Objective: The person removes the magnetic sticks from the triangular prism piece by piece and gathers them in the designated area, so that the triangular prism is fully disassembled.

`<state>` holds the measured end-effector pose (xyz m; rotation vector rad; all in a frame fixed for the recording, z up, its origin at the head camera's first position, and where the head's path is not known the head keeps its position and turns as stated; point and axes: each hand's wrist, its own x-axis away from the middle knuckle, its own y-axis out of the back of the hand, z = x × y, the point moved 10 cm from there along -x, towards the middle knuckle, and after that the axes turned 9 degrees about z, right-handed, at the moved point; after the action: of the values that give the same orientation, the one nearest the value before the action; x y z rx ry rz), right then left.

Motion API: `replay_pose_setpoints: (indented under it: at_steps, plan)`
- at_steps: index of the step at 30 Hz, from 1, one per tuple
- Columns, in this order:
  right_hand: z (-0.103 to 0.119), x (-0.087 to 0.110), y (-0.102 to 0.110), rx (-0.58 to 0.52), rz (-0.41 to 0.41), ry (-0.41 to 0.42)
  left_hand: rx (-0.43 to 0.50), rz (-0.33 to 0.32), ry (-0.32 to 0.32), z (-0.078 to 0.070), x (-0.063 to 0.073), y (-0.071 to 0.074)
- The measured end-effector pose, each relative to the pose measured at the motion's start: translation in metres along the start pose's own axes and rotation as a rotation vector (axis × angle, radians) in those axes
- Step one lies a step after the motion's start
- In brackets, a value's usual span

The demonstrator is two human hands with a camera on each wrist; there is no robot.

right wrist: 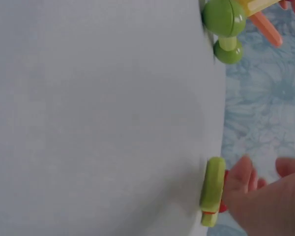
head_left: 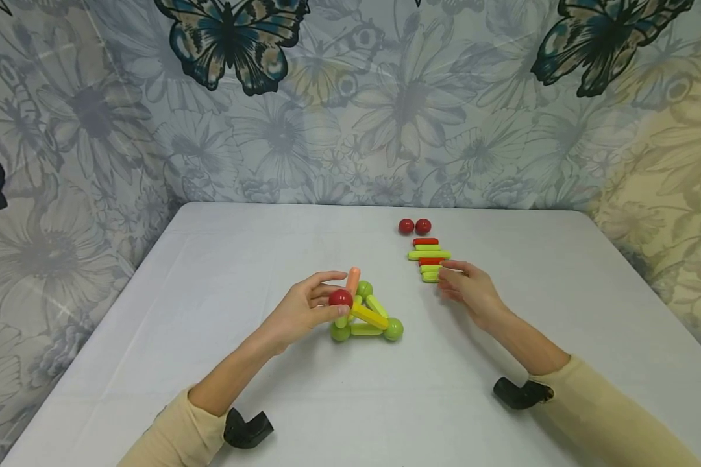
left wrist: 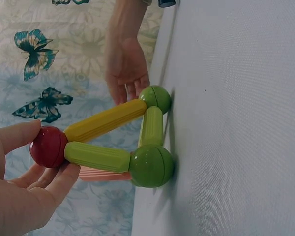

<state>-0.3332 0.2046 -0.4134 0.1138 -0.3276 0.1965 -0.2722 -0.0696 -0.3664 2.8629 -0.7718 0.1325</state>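
My left hand pinches a red ball between thumb and fingers. That ball is the top of a small pyramid of sticks and balls, whose green balls stand on the table. From the red ball a yellow stick and a light green stick slope down to green balls; another light green stick runs along the base. An orange stick slants up at the back. My right hand is at the row of loose sticks, fingertips by the right end of a red stick, thumb and fingers apart.
Loose light green sticks and another red stick lie side by side right of the pyramid. Beyond them sit two red balls. The white table meets a patterned wall behind. Black devices sit by both cuffs.
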Motion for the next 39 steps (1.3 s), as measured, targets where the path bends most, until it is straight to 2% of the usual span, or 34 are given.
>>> replay_pose_setpoints:
  at_steps: [5, 11, 18, 22, 26, 39]
  plan:
    - [0.014, -0.008, -0.027, 0.074, 0.159, 0.085, 0.009, 0.001, 0.001, 0.000, 0.000, -0.001]
    - [0.018, -0.013, -0.080, 0.128, 0.387, 0.120, 0.012, -0.001, 0.006, 0.001, 0.000, -0.001]
    - [0.021, -0.017, -0.132, 0.065, 0.575, 0.117, 0.034, 0.028, -0.015, 0.001, -0.001, -0.003]
    - [0.020, -0.018, -0.150, 0.090, 0.622, 0.087, 0.039, 0.042, -0.031, 0.000, 0.000, -0.003]
    - [0.019, -0.018, -0.158, 0.114, 0.633, 0.058, 0.035, 0.048, -0.045, -0.001, 0.001, -0.004]
    - [0.020, -0.016, -0.167, 0.168, 0.678, 0.118, 0.032, 0.050, -0.049, -0.001, 0.000, -0.004]
